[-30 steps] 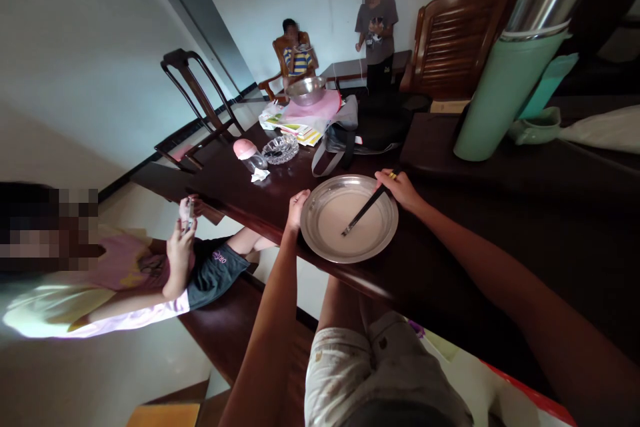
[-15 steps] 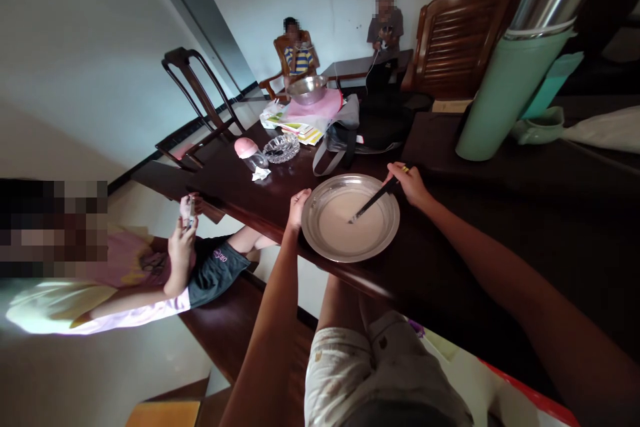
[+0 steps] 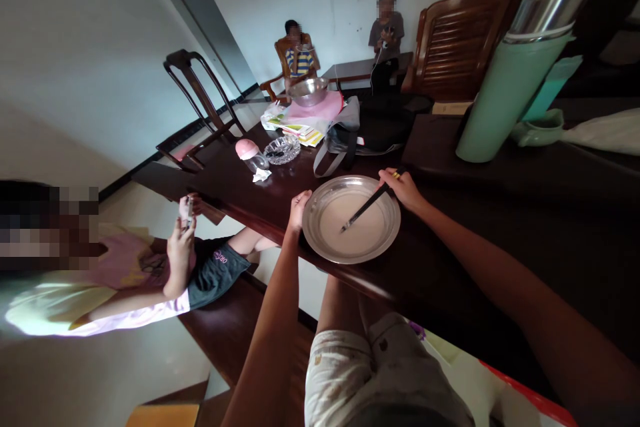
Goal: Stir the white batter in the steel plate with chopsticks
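Taking the bowl as the middle of a clock, with twelve pointing away from the wearer, the wearer's pale shorts (image 3: 340, 367) are nearest, at six. Then comes the bowl (image 3: 311, 220) itself, a wide metal one standing on the dark wooden table (image 3: 220, 180), close to the edge, with a pale, milky liquid (image 3: 360, 227) inside.

The left hand (image 3: 299, 209) is at nine, its fingers bunched together and gripping the rim; where the thumb lies I cannot tell. The right hand (image 3: 403, 189) is at two, fingers pinching a pair of black chopsticks (image 3: 367, 205) near their upper end. These slant down across the rim toward seven — their tips in the liquid.

At nine, beside the table, a person (image 3: 135, 257) sits on a bench (image 3: 220, 340), holding a small pale object in both hands. Out at ten are a pink-topped bottle (image 3: 247, 149), with a crumpled white tissue (image 3: 261, 175) just in front of it, and a glass ashtray (image 3: 283, 151) beside it. Between twelve and one lies a black bag (image 3: 385, 127); at two a tall green flask (image 3: 495, 93) stands. Farther off, at eleven, a metal basin (image 3: 309, 91) rests on a pink sheet (image 3: 325, 109) — and beyond it another person (image 3: 300, 62) sits in a wooden armchair.
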`<state>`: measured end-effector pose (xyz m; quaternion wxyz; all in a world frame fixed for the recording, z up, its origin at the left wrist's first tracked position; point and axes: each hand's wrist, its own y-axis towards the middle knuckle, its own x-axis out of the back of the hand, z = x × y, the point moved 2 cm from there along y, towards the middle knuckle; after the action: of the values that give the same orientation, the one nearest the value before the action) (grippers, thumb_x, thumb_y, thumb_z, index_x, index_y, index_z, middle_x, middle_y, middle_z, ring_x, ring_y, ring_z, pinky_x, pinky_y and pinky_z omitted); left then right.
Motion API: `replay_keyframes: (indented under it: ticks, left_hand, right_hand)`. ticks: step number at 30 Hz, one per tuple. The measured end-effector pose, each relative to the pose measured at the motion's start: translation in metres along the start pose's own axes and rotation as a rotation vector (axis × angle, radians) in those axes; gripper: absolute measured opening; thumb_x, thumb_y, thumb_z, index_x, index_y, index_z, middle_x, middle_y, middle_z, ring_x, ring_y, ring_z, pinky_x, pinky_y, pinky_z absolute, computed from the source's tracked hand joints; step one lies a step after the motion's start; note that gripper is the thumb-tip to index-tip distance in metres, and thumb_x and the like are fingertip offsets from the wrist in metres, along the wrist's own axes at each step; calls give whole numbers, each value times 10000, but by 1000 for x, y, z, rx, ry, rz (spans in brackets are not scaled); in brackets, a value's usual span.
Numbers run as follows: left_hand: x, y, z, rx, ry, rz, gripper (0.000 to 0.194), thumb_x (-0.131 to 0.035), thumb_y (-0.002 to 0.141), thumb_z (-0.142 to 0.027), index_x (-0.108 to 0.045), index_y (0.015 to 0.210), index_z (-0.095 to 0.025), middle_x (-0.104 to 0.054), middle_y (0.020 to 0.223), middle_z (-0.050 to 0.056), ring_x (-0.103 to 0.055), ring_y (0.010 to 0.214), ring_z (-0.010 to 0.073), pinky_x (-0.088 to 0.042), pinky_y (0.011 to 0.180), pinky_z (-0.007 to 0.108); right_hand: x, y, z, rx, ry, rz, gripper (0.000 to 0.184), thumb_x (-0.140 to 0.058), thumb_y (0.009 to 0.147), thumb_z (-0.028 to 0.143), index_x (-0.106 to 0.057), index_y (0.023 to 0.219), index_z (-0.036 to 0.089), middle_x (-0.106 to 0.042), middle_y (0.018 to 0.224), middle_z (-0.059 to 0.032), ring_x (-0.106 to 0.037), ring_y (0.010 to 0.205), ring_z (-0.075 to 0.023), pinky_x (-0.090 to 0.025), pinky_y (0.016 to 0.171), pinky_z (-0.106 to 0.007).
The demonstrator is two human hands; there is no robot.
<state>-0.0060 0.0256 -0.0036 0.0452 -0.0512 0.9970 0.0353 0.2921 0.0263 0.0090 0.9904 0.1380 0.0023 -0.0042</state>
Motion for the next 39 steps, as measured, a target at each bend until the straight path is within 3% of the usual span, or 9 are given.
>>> replay_keyframes:
  ticks: [13,26,31,36,39]
  left_hand:
    - [3,1,3,6,4,-5,462,-796,691,-411,-420,539,-190,-358,522,-75,-299,503,65,-277,496,220]
    - [2,1,1,11,11,-4,463,-795,678,-411,-411,538,-193,-350,521,-77,-303,498,63,-280,496,219]
    - [2,2,1,11,11,-5,463,-794,667,-429,-417,540,-192,-361,521,-76,-306,506,64,-280,503,218]
    - [2,0,1,13,7,-1,452,-793,676,-425,-430,543,-190,-364,521,-75,-305,502,64,-280,497,219]
    - [1,-1,0,9,2,-5,455,-797,673,-414,-427,535,-189,-361,521,-74,-303,505,64,-281,498,218]
  right_hand:
    - [0,1,0,-2,-14,-54,526,-578,832,667,-575,536,232,-639,574,-29,-575,599,-174,-492,663,-335]
    - [0,1,0,1,-14,-8,534,-635,764,711,-597,531,232,-657,568,-31,-580,598,-183,-490,658,-341]
    - [3,3,-1,8,9,-65,551,-578,795,725,-586,538,237,-651,571,-24,-575,597,-174,-479,671,-338]
    - [-1,1,-2,-5,-4,-1,555,-635,737,745,-606,534,230,-651,573,-31,-574,593,-180,-470,644,-338]
    - [2,1,0,-4,-12,-42,558,-602,755,758,-597,552,239,-657,590,-34,-574,621,-188,-473,664,-345]
